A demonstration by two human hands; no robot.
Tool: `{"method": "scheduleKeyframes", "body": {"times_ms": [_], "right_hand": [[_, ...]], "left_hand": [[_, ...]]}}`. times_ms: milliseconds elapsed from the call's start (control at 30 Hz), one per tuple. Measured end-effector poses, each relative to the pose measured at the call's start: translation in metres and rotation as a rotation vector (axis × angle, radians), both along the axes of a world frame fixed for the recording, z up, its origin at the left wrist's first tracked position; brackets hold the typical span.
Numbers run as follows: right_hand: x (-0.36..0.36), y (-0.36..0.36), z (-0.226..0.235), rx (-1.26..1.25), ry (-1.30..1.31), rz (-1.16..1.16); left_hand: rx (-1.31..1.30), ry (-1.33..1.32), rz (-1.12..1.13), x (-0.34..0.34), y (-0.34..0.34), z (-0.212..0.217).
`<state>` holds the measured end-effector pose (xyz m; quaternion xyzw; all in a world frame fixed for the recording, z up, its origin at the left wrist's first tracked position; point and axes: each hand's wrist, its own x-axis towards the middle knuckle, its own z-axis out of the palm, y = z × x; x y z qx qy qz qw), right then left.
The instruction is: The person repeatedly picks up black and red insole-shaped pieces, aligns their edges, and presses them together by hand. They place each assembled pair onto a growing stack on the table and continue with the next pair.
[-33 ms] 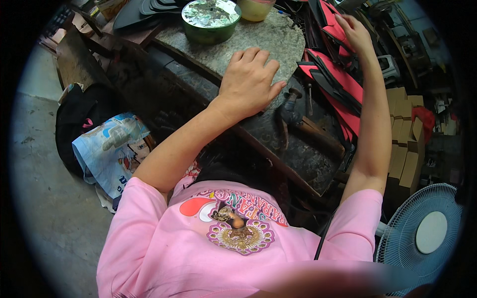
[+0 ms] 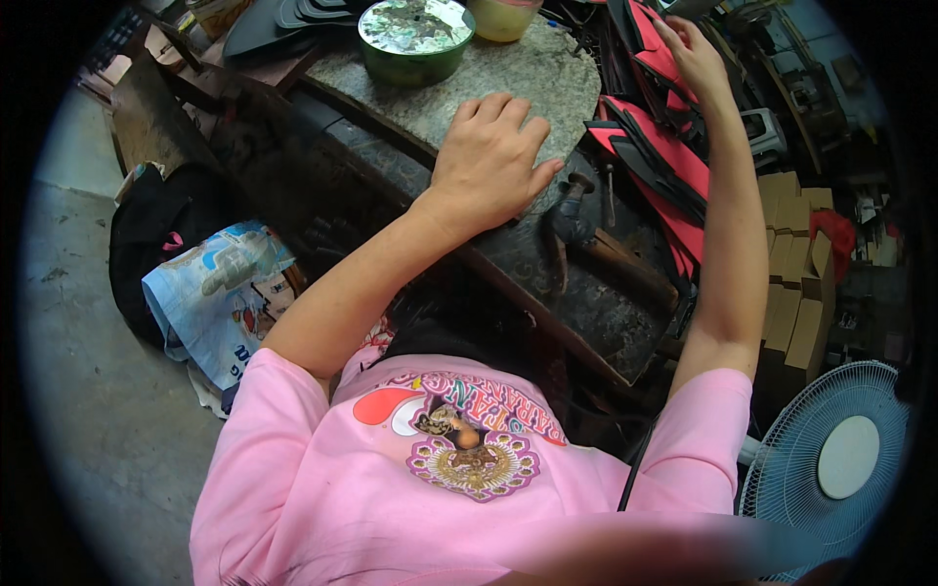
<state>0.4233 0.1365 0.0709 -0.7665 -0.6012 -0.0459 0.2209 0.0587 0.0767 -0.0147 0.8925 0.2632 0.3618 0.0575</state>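
Observation:
My left hand point(image 2: 491, 161) lies palm down on a grey stone slab point(image 2: 537, 73), fingers spread and nothing in them. Off to the right, my right hand point(image 2: 696, 61) reaches to the far stack of red and black cut pieces point(image 2: 650, 44). Its fingers are stretched out and slightly apart at the top pieces, and some fingertips are hard to make out. A nearer stack of red and black pieces point(image 2: 674, 161) lies beside my right forearm. Between my hands, a hammer point(image 2: 575, 220) with a dark head and wooden handle rests on the bench.
On the slab stands a round green container point(image 2: 415, 44) with a smeared top, beside a tub of yellowish contents point(image 2: 503, 18). Black sheets point(image 2: 278, 29) lie at the far left. A bag point(image 2: 220, 273) sits left, cardboard boxes point(image 2: 796, 283) and a fan point(image 2: 845, 454) right.
My right hand has shifted slightly away from me along the red and black stack, and its fingers look a little more parted. My left hand has stayed put.

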Motion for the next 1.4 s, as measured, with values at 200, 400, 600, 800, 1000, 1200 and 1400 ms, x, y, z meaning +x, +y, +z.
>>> {"method": "scheduleKeyframes", "body": {"times_ms": [200,400,600,800,1000,1200,1400], "right_hand": [[-0.002,0.056,-0.043,0.002,-0.158,-0.15],[-0.004,0.04,-0.024,0.403,0.214,-0.069],[-0.081,-0.055,0.016,0.656,0.901,0.201],[-0.158,-0.169,-0.014,0.565,1.04,0.057],[-0.161,-0.211,-0.057,0.568,1.191,0.067],[-0.162,-0.207,-0.059,0.669,0.781,0.081],[-0.194,-0.209,-0.046,0.571,-0.497,0.075]], "left_hand": [[0.012,-0.022,-0.002,0.003,0.006,0.002],[0.002,-0.024,-0.004,0.007,0.008,0.001],[-0.015,-0.067,-0.007,0.008,0.01,-0.003],[-0.396,-0.848,-0.124,0.006,0.024,-0.011],[-0.796,-0.709,-0.306,-0.02,0.018,-0.008],[-1.194,-0.794,-0.44,-0.057,-0.017,0.002],[-1.254,-0.755,-0.497,-0.073,-0.036,0.004]]}}
